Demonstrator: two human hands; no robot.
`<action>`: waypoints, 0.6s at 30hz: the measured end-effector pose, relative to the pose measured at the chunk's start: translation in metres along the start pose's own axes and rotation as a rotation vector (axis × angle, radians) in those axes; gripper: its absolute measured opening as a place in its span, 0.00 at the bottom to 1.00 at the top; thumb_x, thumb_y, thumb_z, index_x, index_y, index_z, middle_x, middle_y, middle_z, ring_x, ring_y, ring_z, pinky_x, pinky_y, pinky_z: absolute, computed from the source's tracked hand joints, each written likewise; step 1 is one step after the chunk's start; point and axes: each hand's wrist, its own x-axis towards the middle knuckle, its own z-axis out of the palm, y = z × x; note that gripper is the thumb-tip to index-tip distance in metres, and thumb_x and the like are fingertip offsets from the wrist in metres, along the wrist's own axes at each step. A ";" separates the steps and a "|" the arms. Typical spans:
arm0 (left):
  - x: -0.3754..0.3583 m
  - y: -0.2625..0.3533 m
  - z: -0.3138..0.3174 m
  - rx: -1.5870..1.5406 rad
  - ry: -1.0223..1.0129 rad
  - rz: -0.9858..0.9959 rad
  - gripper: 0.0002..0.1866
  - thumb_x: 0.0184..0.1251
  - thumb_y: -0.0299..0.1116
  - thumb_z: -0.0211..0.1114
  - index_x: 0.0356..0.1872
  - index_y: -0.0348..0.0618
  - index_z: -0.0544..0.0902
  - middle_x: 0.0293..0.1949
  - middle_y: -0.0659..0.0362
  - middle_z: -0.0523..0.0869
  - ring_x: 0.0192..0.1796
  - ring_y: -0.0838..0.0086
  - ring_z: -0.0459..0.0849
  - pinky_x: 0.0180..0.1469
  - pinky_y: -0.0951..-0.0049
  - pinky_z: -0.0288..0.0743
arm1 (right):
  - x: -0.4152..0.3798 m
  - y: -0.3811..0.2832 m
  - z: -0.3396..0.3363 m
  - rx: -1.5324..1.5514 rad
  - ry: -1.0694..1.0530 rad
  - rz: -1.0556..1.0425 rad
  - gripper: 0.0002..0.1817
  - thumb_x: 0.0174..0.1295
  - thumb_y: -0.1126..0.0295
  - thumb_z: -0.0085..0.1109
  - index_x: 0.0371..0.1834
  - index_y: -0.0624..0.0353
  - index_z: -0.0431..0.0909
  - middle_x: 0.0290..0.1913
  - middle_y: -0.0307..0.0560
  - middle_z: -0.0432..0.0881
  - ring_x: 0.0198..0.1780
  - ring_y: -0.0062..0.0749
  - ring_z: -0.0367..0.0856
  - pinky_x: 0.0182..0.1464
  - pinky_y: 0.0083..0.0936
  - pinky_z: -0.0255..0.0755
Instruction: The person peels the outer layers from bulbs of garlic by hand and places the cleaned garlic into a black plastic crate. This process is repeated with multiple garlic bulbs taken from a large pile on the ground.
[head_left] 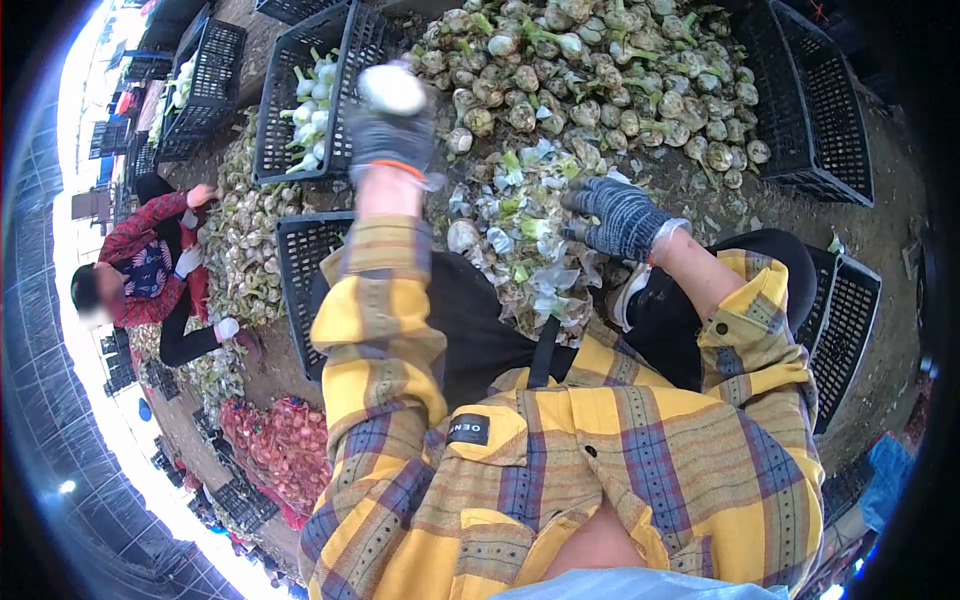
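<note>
1. Red-sleeved co-worker [150, 265] at the left edge of the frame crouches beside a heap of bulbs; that person's white-gloved hands are separate from the wearer's own. A bulb tossed wide from the centre could, I judge, land among that neighbour's heap or strike an arm.

2. Black crate with trimmed bulbs [305, 100], upper left of centre, stands tilted, its pale bulbs gathered to one side. If more weight lands on the low side, it may tip or spill onto the dirt.

3. Left hand [392, 125], in a grey glove with an orange cuff, is raised near the top of the frame, just right of that crate. Its fingers are closed around a white bulb [393, 88], which sits at the glove's tip. The grip looks shallow: the round, smooth bulb could slip out and fall short of the crate, into the trimmings below.

4. Empty black crate [305, 290], left of centre, sits against the wearer's knee; a shifting leg could push it away.

5. Pile of peeled skins and leaves [525, 250], at centre, is loose and slick-looking. Good bulbs could get buried in it and missed.

6. Right hand [615, 215], in a dark knit glove, rests on the right side of that pile with fingers spread and holding nothing that I can see. Whether a blade lies under the scraps is hidden; groping there risks a cut.

7. Heap of untrimmed bulbs [610, 85], upper right, slopes toward the wearer and could roll down.
</note>
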 end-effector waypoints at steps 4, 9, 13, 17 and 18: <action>0.007 0.045 0.014 0.017 -0.035 0.282 0.29 0.58 0.57 0.44 0.46 0.40 0.71 0.45 0.50 0.76 0.49 0.59 0.74 0.49 0.54 0.73 | 0.007 0.011 -0.001 0.010 -0.108 0.224 0.23 0.57 0.51 0.45 0.52 0.50 0.72 0.52 0.59 0.70 0.52 0.50 0.70 0.55 0.36 0.63; -0.002 -0.009 0.012 0.006 0.204 -0.112 0.35 0.59 0.60 0.46 0.56 0.37 0.61 0.47 0.40 0.74 0.49 0.52 0.74 0.47 0.53 0.73 | 0.030 0.067 -0.007 0.093 -0.116 0.581 0.25 0.57 0.50 0.45 0.49 0.58 0.72 0.50 0.60 0.72 0.52 0.50 0.70 0.56 0.35 0.62; -0.023 -0.043 0.029 0.286 0.121 -0.238 0.29 0.64 0.54 0.42 0.50 0.33 0.66 0.48 0.43 0.74 0.51 0.53 0.74 0.48 0.55 0.73 | 0.031 0.145 0.001 0.011 0.138 0.816 0.29 0.54 0.48 0.48 0.52 0.60 0.70 0.53 0.59 0.70 0.56 0.48 0.68 0.58 0.34 0.60; -0.037 -0.062 0.022 0.278 0.014 -0.409 0.22 0.64 0.51 0.48 0.44 0.42 0.71 0.43 0.49 0.78 0.46 0.59 0.78 0.43 0.59 0.76 | 0.027 0.214 0.004 -0.162 0.286 1.139 0.33 0.54 0.50 0.49 0.60 0.59 0.60 0.62 0.57 0.60 0.62 0.46 0.60 0.62 0.34 0.57; -0.040 -0.066 0.023 0.281 0.016 -0.406 0.22 0.64 0.51 0.48 0.44 0.42 0.71 0.43 0.49 0.78 0.46 0.59 0.78 0.43 0.59 0.76 | 0.029 0.233 0.010 -0.237 0.325 1.193 0.35 0.54 0.50 0.49 0.62 0.59 0.56 0.64 0.57 0.57 0.63 0.46 0.58 0.62 0.35 0.55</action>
